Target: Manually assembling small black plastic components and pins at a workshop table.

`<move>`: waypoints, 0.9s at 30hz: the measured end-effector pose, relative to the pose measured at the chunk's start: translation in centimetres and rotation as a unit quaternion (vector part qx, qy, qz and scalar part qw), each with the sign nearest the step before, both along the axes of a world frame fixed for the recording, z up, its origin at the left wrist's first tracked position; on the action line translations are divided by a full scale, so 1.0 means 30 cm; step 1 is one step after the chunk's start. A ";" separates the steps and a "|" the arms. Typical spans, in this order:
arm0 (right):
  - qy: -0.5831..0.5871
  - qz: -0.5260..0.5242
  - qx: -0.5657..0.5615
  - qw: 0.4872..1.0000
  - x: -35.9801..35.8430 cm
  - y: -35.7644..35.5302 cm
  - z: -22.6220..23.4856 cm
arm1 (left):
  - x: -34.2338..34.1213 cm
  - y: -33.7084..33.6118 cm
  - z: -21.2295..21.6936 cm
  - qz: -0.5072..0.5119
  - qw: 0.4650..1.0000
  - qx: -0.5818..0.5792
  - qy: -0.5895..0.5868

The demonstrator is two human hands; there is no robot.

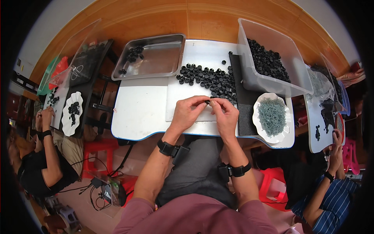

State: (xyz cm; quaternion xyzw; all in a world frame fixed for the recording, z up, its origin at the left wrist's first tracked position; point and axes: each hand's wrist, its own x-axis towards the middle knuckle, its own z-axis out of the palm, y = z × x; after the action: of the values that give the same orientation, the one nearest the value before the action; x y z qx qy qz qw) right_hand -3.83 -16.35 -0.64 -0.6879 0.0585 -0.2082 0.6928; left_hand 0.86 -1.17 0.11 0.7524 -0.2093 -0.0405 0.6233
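My left hand [186,114] and my right hand [226,116] meet over the near edge of the white table. Both are closed, thumbs and fingertips pinching a small black part [207,102] between them. Most of that part is hidden by the fingers. Just beyond my hands spreads a loose group of small round black caps [208,77] on a white board [177,95]. To the right, a white wavy-rimmed dish [286,130] holds a tangled heap of thin grey-green pieces [272,117], too fine to make out singly.
A shallow steel tray [159,58] with a few black caps stands at the back left. At the back right, a translucent plastic bin [300,78] holds many more, beside a dark foam mat [245,113]. Co-workers sit left [43,163] and right [327,195] at tables with black parts.
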 end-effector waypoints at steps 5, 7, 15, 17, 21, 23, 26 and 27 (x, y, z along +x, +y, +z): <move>-0.010 0.007 0.017 1.000 0.003 -0.012 -0.011 | -0.005 -0.008 -0.011 0.027 0.997 -0.053 0.043; -0.059 0.019 -0.069 0.996 0.007 -0.013 -0.006 | -0.006 -0.008 -0.007 0.028 0.997 -0.052 0.048; -0.045 0.005 -0.080 0.996 0.005 -0.012 0.011 | -0.005 -0.002 0.004 0.019 1.000 -0.001 0.009; -0.037 0.006 -0.075 0.996 0.005 -0.015 0.009 | -0.005 -0.003 0.002 0.004 1.000 -0.019 0.008; -0.061 0.013 -0.071 0.996 0.005 -0.018 0.003 | -0.005 0.000 0.000 -0.008 0.999 -0.032 0.023; -0.071 0.017 -0.069 0.995 0.004 -0.017 0.003 | -0.002 0.001 -0.003 -0.003 0.998 -0.037 0.050; -0.062 0.029 -0.063 0.996 0.000 -0.015 0.012 | 0.001 0.005 -0.018 -0.005 0.994 -0.071 0.085; -0.049 0.029 -0.066 0.996 -0.002 -0.013 0.019 | 0.003 0.008 -0.023 -0.004 0.994 -0.071 0.084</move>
State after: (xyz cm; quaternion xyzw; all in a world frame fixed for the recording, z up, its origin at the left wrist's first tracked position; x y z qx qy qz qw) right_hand -3.90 -16.73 -0.05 -0.7226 -0.0092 -0.2253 0.6535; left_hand 0.96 -0.93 -0.58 0.6996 -0.1615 -0.0910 0.6900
